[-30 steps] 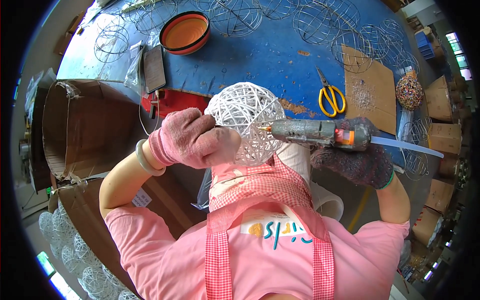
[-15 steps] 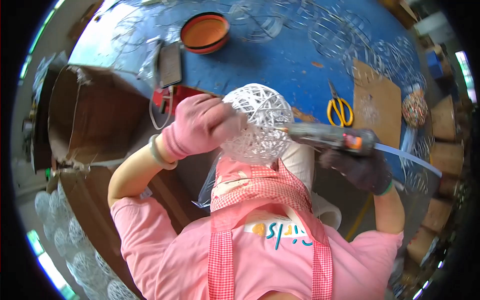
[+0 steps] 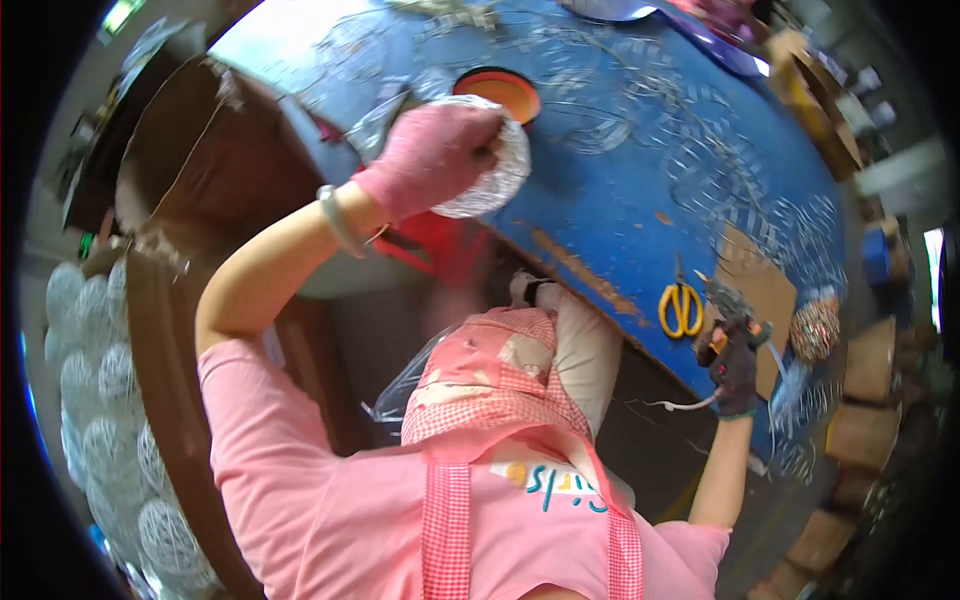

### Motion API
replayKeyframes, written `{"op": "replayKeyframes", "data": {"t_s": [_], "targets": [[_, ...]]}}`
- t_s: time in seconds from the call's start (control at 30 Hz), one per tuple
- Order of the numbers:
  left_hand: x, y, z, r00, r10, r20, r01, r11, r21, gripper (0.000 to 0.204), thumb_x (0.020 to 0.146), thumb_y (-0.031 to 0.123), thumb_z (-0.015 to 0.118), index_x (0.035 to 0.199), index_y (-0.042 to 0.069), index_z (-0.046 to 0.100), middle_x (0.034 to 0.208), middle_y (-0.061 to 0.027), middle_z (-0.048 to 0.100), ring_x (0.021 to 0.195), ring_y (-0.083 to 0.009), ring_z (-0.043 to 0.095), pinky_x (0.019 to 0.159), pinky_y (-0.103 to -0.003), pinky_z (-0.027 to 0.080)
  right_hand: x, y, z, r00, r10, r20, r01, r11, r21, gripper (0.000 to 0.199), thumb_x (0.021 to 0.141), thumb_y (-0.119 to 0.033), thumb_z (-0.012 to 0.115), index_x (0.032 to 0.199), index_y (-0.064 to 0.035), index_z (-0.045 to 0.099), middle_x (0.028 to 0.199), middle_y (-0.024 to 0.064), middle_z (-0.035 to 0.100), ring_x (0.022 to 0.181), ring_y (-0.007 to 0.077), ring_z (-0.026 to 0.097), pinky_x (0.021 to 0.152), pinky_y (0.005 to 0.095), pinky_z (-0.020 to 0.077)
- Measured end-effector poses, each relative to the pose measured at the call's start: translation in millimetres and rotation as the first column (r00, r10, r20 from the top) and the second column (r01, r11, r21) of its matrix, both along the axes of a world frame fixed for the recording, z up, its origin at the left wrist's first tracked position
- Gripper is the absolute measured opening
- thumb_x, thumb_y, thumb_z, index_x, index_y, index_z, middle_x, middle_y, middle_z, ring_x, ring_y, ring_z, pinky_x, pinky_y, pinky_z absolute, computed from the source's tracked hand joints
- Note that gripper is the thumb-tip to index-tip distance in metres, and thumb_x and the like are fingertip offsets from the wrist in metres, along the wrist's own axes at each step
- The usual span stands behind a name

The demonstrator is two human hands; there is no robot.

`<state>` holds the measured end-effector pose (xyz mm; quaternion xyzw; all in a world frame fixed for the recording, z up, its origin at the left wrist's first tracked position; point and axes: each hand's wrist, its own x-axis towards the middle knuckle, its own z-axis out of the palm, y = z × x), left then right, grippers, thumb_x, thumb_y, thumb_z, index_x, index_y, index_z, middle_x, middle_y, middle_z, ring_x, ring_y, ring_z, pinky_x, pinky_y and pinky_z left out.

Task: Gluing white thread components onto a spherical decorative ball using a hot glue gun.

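Observation:
My left hand (image 3: 435,150), in a pink glove, is closed on a white openwork ball (image 3: 508,178) of woven strands above the near edge of the blue table. The hand covers much of the ball, and motion blurs both. Off to the right, my right hand (image 3: 737,375) wears a dark glove and is wrapped round a glue gun (image 3: 730,305). The gun points away from me over a flat cardboard piece (image 3: 748,258). A pale cord hangs by that hand. Yellow-handled scissors (image 3: 681,308) lie left of the gun.
An orange bowl (image 3: 508,92) with a dark rim stands behind the ball. Loose wire-like loops (image 3: 690,150) are spread over the blue table (image 3: 590,220). A multicoloured ball (image 3: 815,328) sits far right. On my left are an open cardboard box (image 3: 190,165) and several white woven balls (image 3: 165,535).
My left hand has carried the white ball forward, away from my lap. My right hand has drawn the glue gun away from the ball to the right, and its nozzle now points forward.

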<state>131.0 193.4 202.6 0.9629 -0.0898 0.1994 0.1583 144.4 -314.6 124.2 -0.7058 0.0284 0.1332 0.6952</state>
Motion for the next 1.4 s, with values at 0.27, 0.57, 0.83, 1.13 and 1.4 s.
{"op": "replayKeyframes", "data": {"t_s": [0.27, 0.57, 0.83, 1.13, 1.4], "targets": [[74, -61, 32, 0.987, -0.163, -0.004, 0.162, 0.984, 0.073, 0.013, 0.091, 0.019, 0.064, 0.098, 0.009, 0.063, 0.087, -0.0143, 0.069, 0.082, -0.0404, 0.067, 0.069, -0.052, 0.052, -10, -47, -51, 0.947, -0.294, -0.132, 0.281, 0.953, -0.112, 0.024, 0.103, -0.036, 0.064, 0.097, -0.0127, 0.06, 0.076, 0.0016, 0.06, 0.07, 0.0174, 0.064, 0.063, 0.0348, 0.0555], [142, -170, 6, 0.955, -0.274, -0.111, 0.276, 0.961, -0.005, 0.016, 0.093, 0.026, 0.06, 0.098, 0.011, 0.063, 0.089, -0.0178, 0.07, 0.086, -0.0439, 0.067, 0.073, -0.054, 0.052, -20, -76, -66, 0.872, -0.415, -0.259, 0.483, 0.817, 0.315, 0.033, 0.102, -0.049, 0.061, 0.097, -0.0164, 0.061, 0.081, 0.0016, 0.066, 0.073, 0.0166, 0.069, 0.058, 0.0333, 0.0599], [161, -189, -17, 0.949, -0.285, -0.132, 0.298, 0.95, 0.09, 0.019, 0.096, 0.027, 0.057, 0.103, 0.013, 0.067, 0.094, -0.0156, 0.073, 0.089, -0.0426, 0.069, 0.075, -0.053, 0.054, -5, -138, -76, 0.888, -0.278, -0.367, 0.419, 0.819, 0.393, 0.062, 0.095, -0.072, 0.054, 0.123, -0.0163, 0.056, 0.094, 0.0133, 0.074, 0.058, 0.0197, 0.07, 0.048, 0.0336, 0.0597], [146, -171, -10, 0.976, -0.217, -0.024, 0.211, 0.909, 0.359, 0.019, 0.096, 0.029, 0.063, 0.112, 0.018, 0.066, 0.103, -0.007, 0.068, 0.089, -0.0364, 0.07, 0.074, -0.048, 0.058, 17, -190, -73, 0.981, -0.157, 0.113, 0.16, 0.324, -0.933, 0.065, 0.095, -0.063, 0.057, 0.126, -0.0071, 0.065, 0.092, 0.0189, 0.071, 0.094, 0.0358, 0.071, 0.077, 0.0404, 0.0559], [31, -153, -18, 0.904, -0.419, 0.083, 0.424, 0.903, -0.07, 0.005, 0.096, 0.006, 0.06, 0.097, 0.003, 0.063, 0.087, -0.0126, 0.061, 0.074, -0.0314, 0.06, 0.069, -0.038, 0.05, -127, -133, -29, 0.861, -0.468, 0.199, 0.508, 0.795, -0.333, 0.034, 0.102, -0.034, 0.059, 0.103, -0.0031, 0.074, 0.083, 0.0055, 0.072, 0.076, 0.0131, 0.069, 0.074, 0.0304, 0.054]]}}
